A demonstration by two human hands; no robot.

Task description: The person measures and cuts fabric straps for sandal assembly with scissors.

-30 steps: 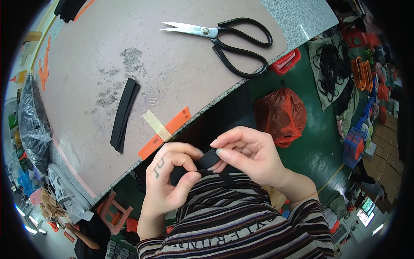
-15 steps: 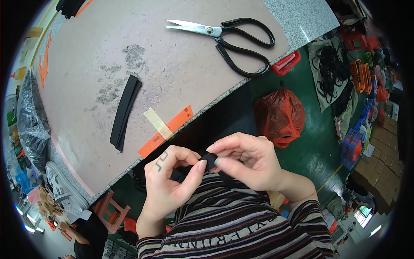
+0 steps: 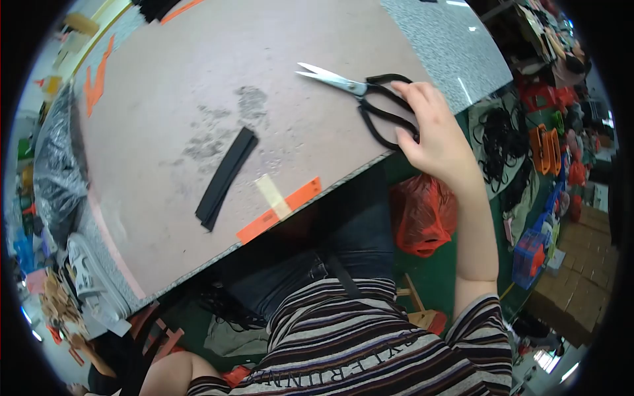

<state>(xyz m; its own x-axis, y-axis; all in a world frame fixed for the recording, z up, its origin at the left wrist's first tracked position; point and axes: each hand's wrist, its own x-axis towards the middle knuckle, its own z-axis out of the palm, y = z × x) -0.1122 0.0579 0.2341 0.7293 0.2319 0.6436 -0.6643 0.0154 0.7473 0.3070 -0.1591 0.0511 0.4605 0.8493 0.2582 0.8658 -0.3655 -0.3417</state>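
Note:
My right hand [image 3: 432,129] is at the black-handled scissors [image 3: 357,88] near the table's right edge, its thumb and fingers spread around the handle loops. The scissors lie on the table [image 3: 198,59] with their blades slightly apart, pointing left. A stack of black strips [image 3: 226,178] lies left of the scissors. Below it, an orange tape [image 3: 254,228] and a cream tape [image 3: 269,190] cross at the front edge. My left hand is out of sight; only part of that arm shows at the bottom left.
A red plastic bag [image 3: 426,214] is on the green floor beyond the table edge. Clear plastic wrapping [image 3: 58,158] and a white shoe [image 3: 92,270] are at the left. Black cords [image 3: 503,142] lie on a cloth at the right. Another person's arm shows at lower left.
My right hand has moved from my lap up to the scissors. My left hand has dropped out of view, and the black piece between my hands is no longer seen there. The view has shifted.

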